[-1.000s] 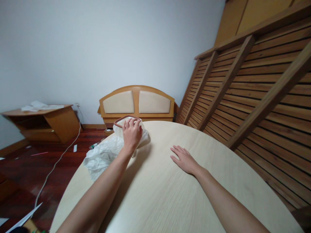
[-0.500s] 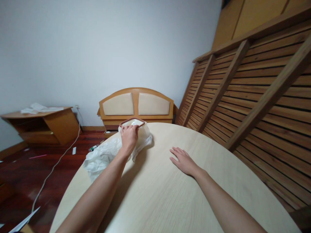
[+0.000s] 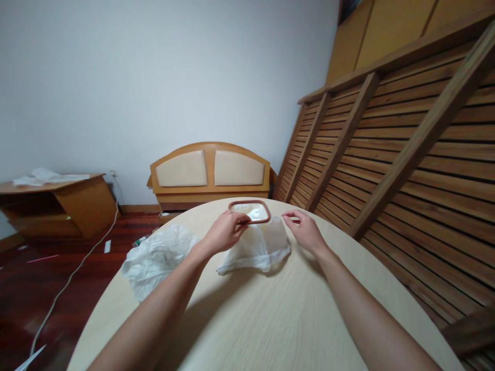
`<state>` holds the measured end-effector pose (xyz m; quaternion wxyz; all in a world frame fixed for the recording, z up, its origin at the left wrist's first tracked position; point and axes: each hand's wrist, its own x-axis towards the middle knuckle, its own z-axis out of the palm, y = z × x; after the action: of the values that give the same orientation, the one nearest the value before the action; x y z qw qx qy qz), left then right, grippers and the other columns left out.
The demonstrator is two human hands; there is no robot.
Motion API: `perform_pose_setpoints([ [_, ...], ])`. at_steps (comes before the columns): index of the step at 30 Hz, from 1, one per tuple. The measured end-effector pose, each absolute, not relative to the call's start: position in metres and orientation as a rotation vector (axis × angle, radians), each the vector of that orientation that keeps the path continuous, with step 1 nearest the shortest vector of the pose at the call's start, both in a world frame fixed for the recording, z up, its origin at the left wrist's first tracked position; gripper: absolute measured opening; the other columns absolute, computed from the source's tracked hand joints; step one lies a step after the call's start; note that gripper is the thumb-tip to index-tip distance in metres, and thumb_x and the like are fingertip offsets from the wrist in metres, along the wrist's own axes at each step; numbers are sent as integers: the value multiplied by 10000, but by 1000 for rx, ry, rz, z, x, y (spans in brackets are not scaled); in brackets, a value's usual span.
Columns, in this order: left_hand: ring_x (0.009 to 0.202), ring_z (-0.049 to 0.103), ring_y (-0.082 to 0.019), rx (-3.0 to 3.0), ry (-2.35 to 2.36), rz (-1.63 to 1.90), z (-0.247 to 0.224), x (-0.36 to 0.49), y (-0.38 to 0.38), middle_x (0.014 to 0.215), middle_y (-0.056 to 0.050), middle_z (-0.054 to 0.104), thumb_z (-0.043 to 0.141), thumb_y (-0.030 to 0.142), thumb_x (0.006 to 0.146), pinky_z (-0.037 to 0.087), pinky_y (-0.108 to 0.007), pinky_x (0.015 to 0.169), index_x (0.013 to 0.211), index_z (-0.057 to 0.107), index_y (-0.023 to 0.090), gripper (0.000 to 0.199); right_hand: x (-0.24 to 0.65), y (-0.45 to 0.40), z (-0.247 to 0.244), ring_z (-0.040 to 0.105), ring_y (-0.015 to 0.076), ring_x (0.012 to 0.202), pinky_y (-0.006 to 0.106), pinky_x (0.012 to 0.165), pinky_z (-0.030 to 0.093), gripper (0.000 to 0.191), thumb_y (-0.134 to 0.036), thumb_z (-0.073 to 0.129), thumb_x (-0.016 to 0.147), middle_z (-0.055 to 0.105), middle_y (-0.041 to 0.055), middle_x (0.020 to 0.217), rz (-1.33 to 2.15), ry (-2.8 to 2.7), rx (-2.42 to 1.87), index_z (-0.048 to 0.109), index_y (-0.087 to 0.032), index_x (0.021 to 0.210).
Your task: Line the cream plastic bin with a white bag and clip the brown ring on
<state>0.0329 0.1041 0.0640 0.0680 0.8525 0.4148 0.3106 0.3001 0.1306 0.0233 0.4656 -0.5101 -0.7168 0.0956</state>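
Observation:
My left hand [image 3: 226, 232] is closed on the near left edge of a brown, rounded rectangular frame [image 3: 266, 212]. A thin, whitish bag [image 3: 257, 247] hangs below the frame, its lower edge spreading near the tabletop. Just right of them, my right hand [image 3: 303, 229] holds nothing; its fingers point toward the frame, with a small gap between thumb and forefinger. Left of my left forearm lies a crumpled white plastic bag [image 3: 158, 260]. All of this is at the round, pale wooden table [image 3: 247, 314].
A slatted wooden panel [image 3: 386, 154] leans along the right side. Behind the table stands a padded headboard [image 3: 209, 167]. A low wooden cabinet [image 3: 77, 206] with white sheets on top is at the left. A pale cable [image 3: 73, 273] runs across the dark red floor.
My left hand has carried the brown frame and its bag rightward, away from the crumpled bag. My right hand has lifted off the tabletop and moved forward toward the frame.

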Motion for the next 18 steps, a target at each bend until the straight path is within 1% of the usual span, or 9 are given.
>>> perform_pose_setpoints([
  [2,926,683,-213,2541,1146,892,69,34,97,989,-72,750,573,196,892,533,-316,833,989,717,184,175,301,125,38,658,226,982,371,873,539,277,-401,543,900,711,99,1036,258,-1743,-1164,697,-177,954],
  [5,899,677,-195,2532,1035,818,76,34,88,976,-69,740,564,184,898,526,-302,824,989,702,174,166,297,115,53,643,236,1055,404,946,509,259,-397,572,894,707,93,1089,263,-1816,-1087,718,-197,972],
  [8,932,655,-195,2567,964,733,80,30,83,1006,-69,719,563,177,896,515,-308,851,1016,689,179,174,290,108,60,616,242,1155,426,1046,449,276,-387,590,889,690,99,1208,310,-1901,-1047,729,-207,1047],
  [11,997,636,-206,2573,949,693,83,29,80,1048,-72,702,557,147,868,503,-324,904,1040,684,186,217,285,105,66,600,254,1204,428,1086,413,291,-405,585,897,681,102,1267,381,-1992,-1068,761,-208,1018],
  [12,1019,632,-210,2571,949,693,84,29,78,1060,-71,700,559,130,849,498,-331,924,1043,683,188,237,284,105,69,608,257,1193,423,1075,423,295,-411,579,903,692,98,1252,393,-2018,-1082,772,-207,992],
  [14,1042,630,-214,2559,939,727,88,34,75,1075,-64,705,581,124,823,493,-342,947,1052,683,194,260,283,103,77,647,252,1119,397,1001,476,302,-406,564,916,728,81,1180,413,-2077,-1094,778,-204,987],
  [16,1036,640,-213,2552,891,779,91,41,71,1078,-55,716,620,179,841,497,-343,944,1061,688,202,231,281,102,86,689,236,996,353,885,525,291,-379,566,915,763,58,1067,441,-2139,-1104,774,-204,1019],
  [18,990,659,-206,2555,849,821,92,49,67,1043,-51,732,622,262,889,510,-333,907,1043,703,204,184,279,101,92,711,223,875,313,776,539,267,-349,587,898,781,41,960,462,-2164,-1150,777,-206,1021],
])
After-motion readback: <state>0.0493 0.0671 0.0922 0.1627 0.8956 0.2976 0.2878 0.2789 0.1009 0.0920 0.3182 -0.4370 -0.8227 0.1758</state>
